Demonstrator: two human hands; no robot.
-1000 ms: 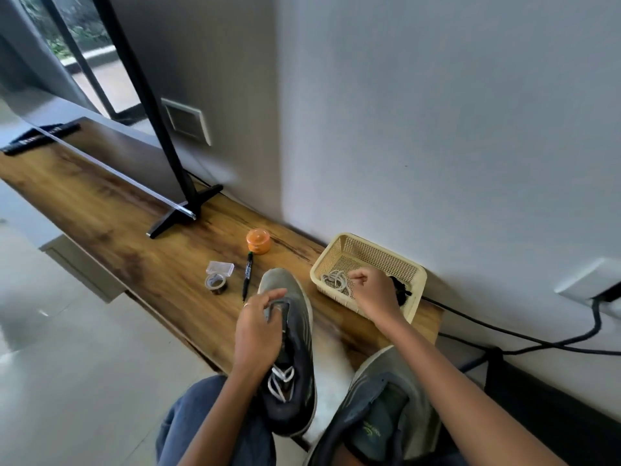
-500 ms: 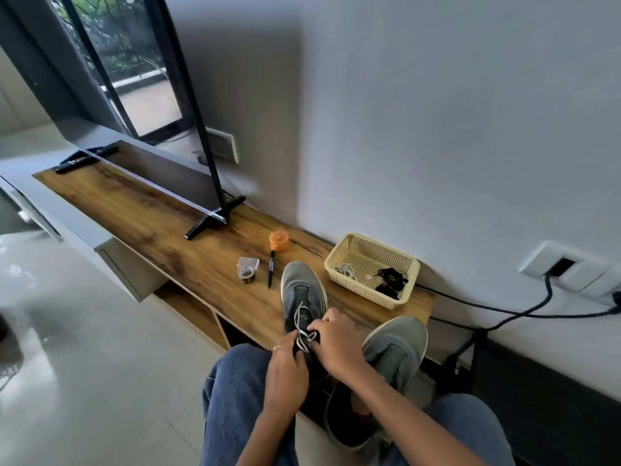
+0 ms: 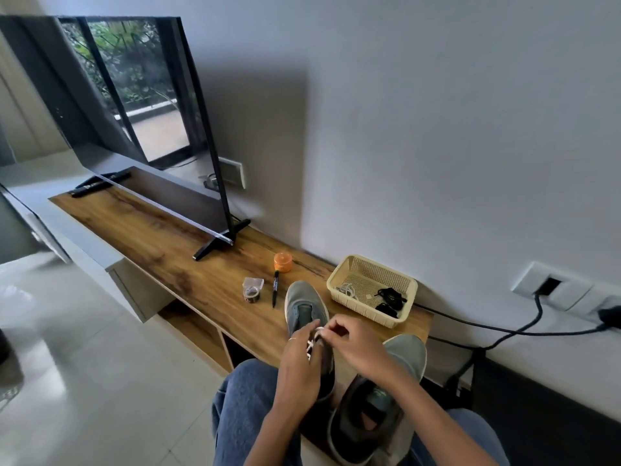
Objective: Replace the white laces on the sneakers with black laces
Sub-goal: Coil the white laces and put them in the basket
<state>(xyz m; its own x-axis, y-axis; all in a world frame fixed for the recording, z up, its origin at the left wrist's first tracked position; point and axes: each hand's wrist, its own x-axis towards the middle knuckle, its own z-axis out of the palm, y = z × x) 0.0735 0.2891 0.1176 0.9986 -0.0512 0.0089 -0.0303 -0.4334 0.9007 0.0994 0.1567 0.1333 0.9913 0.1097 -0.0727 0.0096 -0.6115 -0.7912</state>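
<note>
White lace (image 3: 312, 344) on the left grey sneaker (image 3: 307, 317) is pinched between the fingertips of both the left hand (image 3: 299, 368) and the right hand (image 3: 356, 348), fingers curled closed around it over the shoe's tongue; the second sneaker (image 3: 379, 395) lies just right, laceless, and beyond on the wooden shelf (image 3: 161, 237) a cream basket (image 3: 371, 290) holds a loose white lace (image 3: 347, 290) and bundled black laces (image 3: 389, 297)
</note>
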